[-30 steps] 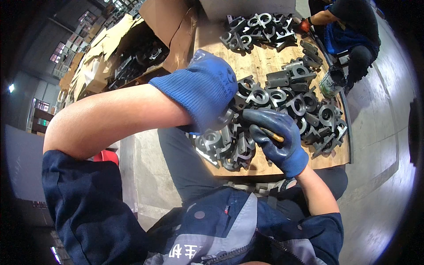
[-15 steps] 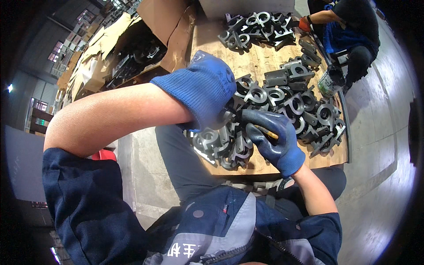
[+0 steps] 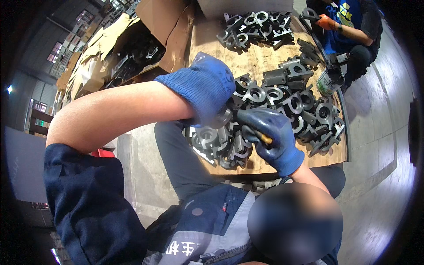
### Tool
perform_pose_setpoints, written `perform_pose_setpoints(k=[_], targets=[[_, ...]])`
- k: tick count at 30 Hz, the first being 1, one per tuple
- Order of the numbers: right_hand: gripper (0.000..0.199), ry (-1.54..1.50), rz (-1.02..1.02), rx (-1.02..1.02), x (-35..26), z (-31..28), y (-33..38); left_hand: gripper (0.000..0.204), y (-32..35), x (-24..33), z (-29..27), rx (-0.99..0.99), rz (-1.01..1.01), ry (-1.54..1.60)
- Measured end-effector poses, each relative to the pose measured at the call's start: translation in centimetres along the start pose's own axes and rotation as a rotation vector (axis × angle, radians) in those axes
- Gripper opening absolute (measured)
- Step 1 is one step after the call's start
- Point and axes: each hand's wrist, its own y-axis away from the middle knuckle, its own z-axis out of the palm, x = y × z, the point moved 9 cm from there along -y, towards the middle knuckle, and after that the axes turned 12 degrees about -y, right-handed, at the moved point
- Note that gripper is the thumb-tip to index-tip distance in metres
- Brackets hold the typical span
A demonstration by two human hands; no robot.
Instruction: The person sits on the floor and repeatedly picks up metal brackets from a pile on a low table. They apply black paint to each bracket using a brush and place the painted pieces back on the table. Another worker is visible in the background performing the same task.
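Down on the wooden board (image 3: 256,66), the left hand (image 3: 207,86), in a blue knit glove, was closed over a grey metal casting (image 3: 219,119) at the near pile (image 3: 225,141), fingers wrapped so the part barely showed beneath them. Just beside it the right hand (image 3: 269,134), in a darker blue glove, was curled tight around a thin tool with a yellowish handle (image 3: 265,139), its tip meeting the casting held by the left. The near pile sat hard against the board's front edge, some pieces overhanging it toward the person's knees. A second heap of castings (image 3: 304,110) spread to the right, running close to the board's right edge, and a third (image 3: 256,28) lay at the far end; a strip of bare wood stayed open between the far heap and the others. Beyond the right edge the grey floor (image 3: 380,145) ran wide and open. To the left, flattened brown cardboard (image 3: 163,22) and an open carton of dark parts (image 3: 137,53) crowded the board's side. At the far right corner a co-worker in blue (image 3: 349,26), orange-gloved hand (image 3: 327,22) on a dark piece, crouched beside a small labelled can (image 3: 329,81) standing at the board's edge.
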Motion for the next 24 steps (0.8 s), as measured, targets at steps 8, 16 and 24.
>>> perform_pose_setpoints(k=[8, 16, 24], targets=[[0.054, -0.132, 0.079, -0.050, -0.6, -2.9, -1.3, 0.017, -1.0, -1.0, 0.9, 0.052, -0.040, 0.099], [0.030, -0.159, 0.234, 0.667, 2.0, -18.1, 2.9, 0.019, -8.3, -1.7, 11.5, -0.305, -0.064, 0.752], [0.024, -0.145, 0.237, 1.035, 2.3, -23.9, 6.4, 0.032, -25.2, 6.6, 16.5, 0.454, 0.013, 1.078]])
